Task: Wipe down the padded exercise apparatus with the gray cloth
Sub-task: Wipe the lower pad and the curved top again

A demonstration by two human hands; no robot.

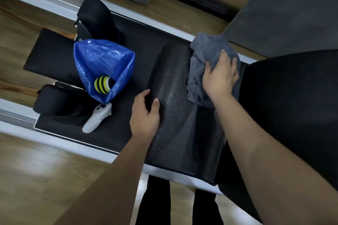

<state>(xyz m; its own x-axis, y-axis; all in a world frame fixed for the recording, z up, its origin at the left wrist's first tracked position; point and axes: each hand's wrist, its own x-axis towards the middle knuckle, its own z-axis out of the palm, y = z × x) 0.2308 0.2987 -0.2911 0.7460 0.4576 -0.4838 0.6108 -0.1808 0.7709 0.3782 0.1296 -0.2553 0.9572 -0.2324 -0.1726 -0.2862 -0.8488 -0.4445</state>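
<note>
My right hand (220, 76) lies flat on the crumpled gray terry cloth (206, 51), fingers spread and pressing it down at the far right side of the long black textured foam roller (175, 100), where the roller meets the black padded carriage of the exercise apparatus (139, 42). My left hand (145, 113) rests on the roller's left flank, thumb on top and fingers draped loosely over the curve, steadying it rather than clamping it. The roller lies across the padding from near to far, its near end overhanging the pale metal frame rail (91, 144). That loose hold is the weak point, I think: a hard sweep with the cloth could roll the cylinder left, toward the crinkled blue plastic bag (102, 64) holding a yellow-and-black striped ball (102, 84), and the white handheld controller (97, 118) lying just beside it. The cloth is bunched, so part of it may drag without wiping, or snag between roller and pad. Most of the roller's top and the padding to the left look not yet reached by the cloth.
</note>
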